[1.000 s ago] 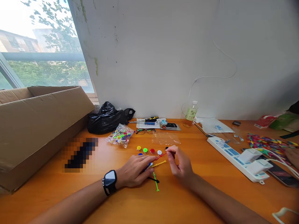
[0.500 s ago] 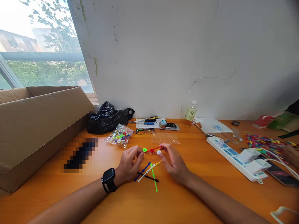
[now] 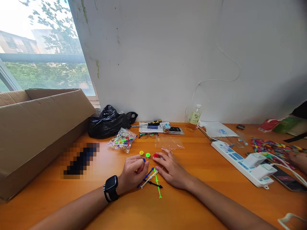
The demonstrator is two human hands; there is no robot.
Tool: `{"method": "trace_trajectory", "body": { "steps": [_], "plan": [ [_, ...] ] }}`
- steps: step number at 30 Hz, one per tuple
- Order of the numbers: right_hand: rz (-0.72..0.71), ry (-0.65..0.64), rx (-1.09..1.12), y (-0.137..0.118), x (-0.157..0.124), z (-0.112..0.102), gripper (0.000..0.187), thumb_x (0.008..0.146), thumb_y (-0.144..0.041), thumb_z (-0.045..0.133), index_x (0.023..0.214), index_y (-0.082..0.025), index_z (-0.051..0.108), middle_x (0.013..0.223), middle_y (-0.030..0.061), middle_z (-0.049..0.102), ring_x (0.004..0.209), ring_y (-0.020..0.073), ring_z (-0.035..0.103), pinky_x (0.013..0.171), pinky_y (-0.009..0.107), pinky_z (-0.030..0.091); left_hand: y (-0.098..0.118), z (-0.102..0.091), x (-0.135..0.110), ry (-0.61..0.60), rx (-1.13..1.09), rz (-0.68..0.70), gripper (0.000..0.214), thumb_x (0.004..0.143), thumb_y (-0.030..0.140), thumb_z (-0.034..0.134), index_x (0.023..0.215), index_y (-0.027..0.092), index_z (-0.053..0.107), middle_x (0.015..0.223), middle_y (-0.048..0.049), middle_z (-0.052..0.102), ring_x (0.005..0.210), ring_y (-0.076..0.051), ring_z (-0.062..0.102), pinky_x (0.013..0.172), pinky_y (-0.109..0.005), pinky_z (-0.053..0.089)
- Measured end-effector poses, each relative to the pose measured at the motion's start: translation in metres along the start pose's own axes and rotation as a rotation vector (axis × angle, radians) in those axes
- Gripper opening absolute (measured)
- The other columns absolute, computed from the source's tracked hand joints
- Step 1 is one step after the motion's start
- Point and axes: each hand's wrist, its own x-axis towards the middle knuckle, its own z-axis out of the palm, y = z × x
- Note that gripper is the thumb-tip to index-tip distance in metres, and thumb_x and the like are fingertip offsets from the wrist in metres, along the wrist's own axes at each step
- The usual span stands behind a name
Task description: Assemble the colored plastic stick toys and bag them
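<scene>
My left hand [image 3: 133,171] is closed like a fist over the table; what its fingers hold, if anything, is hidden. A small blue round piece [image 3: 144,159] shows at its knuckles. My right hand [image 3: 174,169] lies low with fingers apart, its thumb at the tips of a loose pile of plastic arrows. In that pile I see a green arrow [image 3: 158,185], a white arrow [image 3: 147,180], a black arrow [image 3: 155,184] and a blue arrow [image 3: 149,173]. Beyond the hands stand a yellow knob [image 3: 141,153], a green knob [image 3: 148,155] and a partly covered red knob [image 3: 155,155].
A clear bag of coloured parts [image 3: 122,140] lies behind my left hand, near a black plastic bag [image 3: 109,123]. A cardboard box [image 3: 43,127] fills the left. A power strip [image 3: 240,163], bottle [image 3: 195,115] and another person's hand [image 3: 297,159] are rightward.
The red arrow between my hands has gone from sight. My left hand has curled tighter, uncovering the yellow knob; my right hand has come left and down over the yellow arrow and white knob.
</scene>
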Motion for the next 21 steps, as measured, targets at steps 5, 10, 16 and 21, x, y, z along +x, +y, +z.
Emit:
{"method": "trace_trajectory", "body": {
  "steps": [5,10,16,21],
  "plan": [
    [-0.059,0.093,0.056,-0.007,0.002,-0.006,0.04,0.099,-0.026,0.065,0.139,-0.03,0.064,0.139,0.0122,0.063,0.139,0.035,0.047,0.12,0.064,0.037,0.003,0.0,-0.003,-0.091,0.049,0.04,0.034,0.097,0.018,0.068,0.071,0.021,0.047,0.061,0.0033,0.05,0.056,-0.012,0.045,0.057,-0.027,0.035],
    [-0.009,0.279,0.297,-0.01,0.001,-0.011,0.015,0.103,-0.023,0.059,0.114,-0.028,0.068,0.123,0.0107,0.066,0.12,0.0287,0.061,0.106,0.049,0.051,0.009,-0.001,0.003,-0.078,0.009,-0.038,0.012,0.097,0.022,0.068,0.087,0.021,0.061,0.075,-0.0017,0.063,0.067,-0.014,0.057,0.063,-0.027,0.047],
    [0.174,0.375,0.686,-0.008,0.0,-0.007,0.012,0.1,-0.036,0.065,0.096,-0.025,0.061,0.105,0.0072,0.065,0.102,0.0242,0.064,0.097,0.041,0.055,0.007,-0.005,0.005,-0.083,-0.042,-0.06,0.032,0.098,0.017,0.062,0.13,0.02,0.065,0.107,-0.0114,0.069,0.085,-0.018,0.066,0.079,-0.033,0.059],
    [0.395,0.298,1.236,-0.005,0.002,-0.009,0.012,0.086,-0.023,0.065,0.094,-0.024,0.055,0.098,0.0054,0.068,0.094,0.0229,0.068,0.091,0.042,0.058,0.0,-0.009,0.002,-0.139,-0.036,0.017,0.056,0.1,0.017,0.058,0.156,0.024,0.05,0.127,-0.0166,0.066,0.107,-0.026,0.067,0.093,-0.043,0.061]
  ]
}}
